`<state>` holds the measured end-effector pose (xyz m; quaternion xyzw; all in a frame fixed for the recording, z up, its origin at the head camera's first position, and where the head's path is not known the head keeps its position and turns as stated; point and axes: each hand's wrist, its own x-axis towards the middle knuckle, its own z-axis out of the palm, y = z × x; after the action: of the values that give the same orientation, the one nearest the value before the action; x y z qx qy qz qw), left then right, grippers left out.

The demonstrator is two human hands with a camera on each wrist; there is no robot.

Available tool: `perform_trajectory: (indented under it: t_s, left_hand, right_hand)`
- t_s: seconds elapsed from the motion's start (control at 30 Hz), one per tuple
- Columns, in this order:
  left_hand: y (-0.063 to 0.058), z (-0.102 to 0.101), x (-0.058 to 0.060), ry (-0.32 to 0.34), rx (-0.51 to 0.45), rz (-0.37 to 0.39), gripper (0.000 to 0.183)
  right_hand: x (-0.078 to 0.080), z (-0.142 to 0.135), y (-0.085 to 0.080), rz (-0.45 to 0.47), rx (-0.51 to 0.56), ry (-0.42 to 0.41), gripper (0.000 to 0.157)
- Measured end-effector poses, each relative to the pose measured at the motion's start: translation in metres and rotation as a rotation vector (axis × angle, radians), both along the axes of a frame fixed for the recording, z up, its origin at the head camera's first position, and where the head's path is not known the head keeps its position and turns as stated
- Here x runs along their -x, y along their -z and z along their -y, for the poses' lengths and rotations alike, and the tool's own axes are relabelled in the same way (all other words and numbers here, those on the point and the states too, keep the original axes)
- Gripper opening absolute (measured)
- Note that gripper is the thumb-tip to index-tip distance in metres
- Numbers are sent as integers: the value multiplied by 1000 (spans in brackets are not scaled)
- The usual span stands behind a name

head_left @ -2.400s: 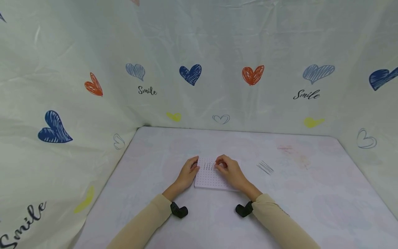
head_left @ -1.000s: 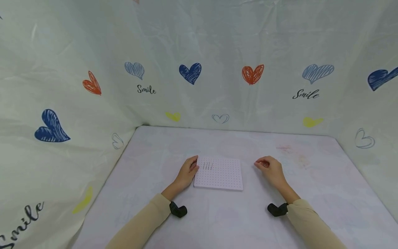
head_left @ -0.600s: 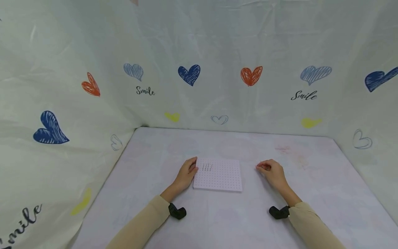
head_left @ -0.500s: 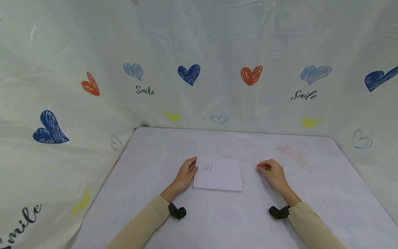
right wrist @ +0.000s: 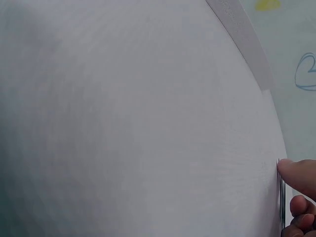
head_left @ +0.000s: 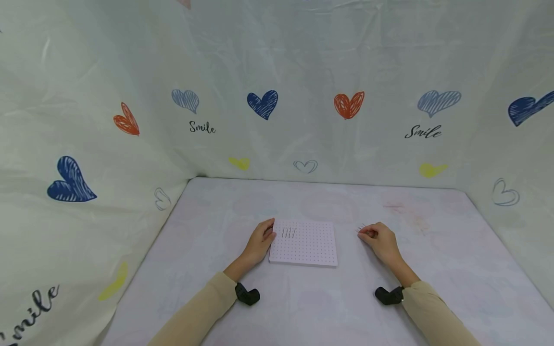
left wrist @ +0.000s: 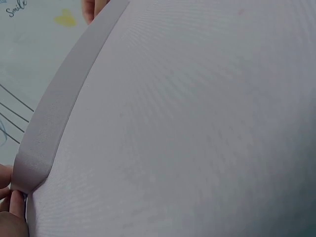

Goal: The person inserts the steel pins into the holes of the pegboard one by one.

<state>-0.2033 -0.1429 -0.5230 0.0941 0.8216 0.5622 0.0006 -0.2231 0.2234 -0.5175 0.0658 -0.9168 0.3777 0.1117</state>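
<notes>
A white square pegboard (head_left: 309,250) with rows of small holes lies flat on the table. My left hand (head_left: 258,241) grips its left edge; in the left wrist view fingers (left wrist: 17,202) curl round the corner. Several thin dark metal pins (head_left: 289,232) stand in a short row near the board's upper left. To the right of the board, my right hand (head_left: 381,242) reaches down to a small group of loose metal pins (head_left: 360,228). Its thumb and index fingertips come together over them, and the right wrist view has the thumb (right wrist: 298,175) against the pins. Whether one is pinched is unclear.
The pale table (head_left: 316,307) runs back to a hanging sheet (head_left: 303,57) printed with hearts and "Smile". A faint reddish stain (head_left: 404,211) marks the tabletop at the back right. Black cameras sit on the left wrist (head_left: 247,294) and right wrist (head_left: 388,295).
My right hand has gone from the board's pin row rightwards to the loose pins. There it has since shifted slightly, uncovering some pin ends. The left hand stays on the board.
</notes>
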Motion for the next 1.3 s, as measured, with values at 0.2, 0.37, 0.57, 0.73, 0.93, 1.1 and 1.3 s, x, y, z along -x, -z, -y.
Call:
perform_trajectory:
  t_s: [0.2, 0.37, 0.57, 0.73, 0.93, 1.1, 1.3]
  left_hand:
    - [2, 0, 1, 0, -8, -2, 47]
    - [1, -1, 2, 3, -15, -8, 47]
    - [-1, -1, 2, 2, 5, 0, 48]
    - [-1, -1, 2, -11, 14, 17, 49]
    - [-1, -1, -1, -9, 23, 19, 49]
    - [-1, -1, -3, -6, 14, 11, 48]
    - [-1, -1, -2, -8, 19, 3, 48]
  right_hand:
    - [0, 0, 2, -24, -12, -3, 5]
    - [0, 1, 3, -54, -17, 13, 7]
    - [0, 1, 3, -58, -26, 26, 11]
    - [1, 2, 2, -25, -16, 16, 11]
    - [-1, 5, 3, 6, -10, 18, 10]
    - [-2, 6, 2, 24, -18, 15, 10]
    - [-2, 6, 0, 14, -43, 14, 10]
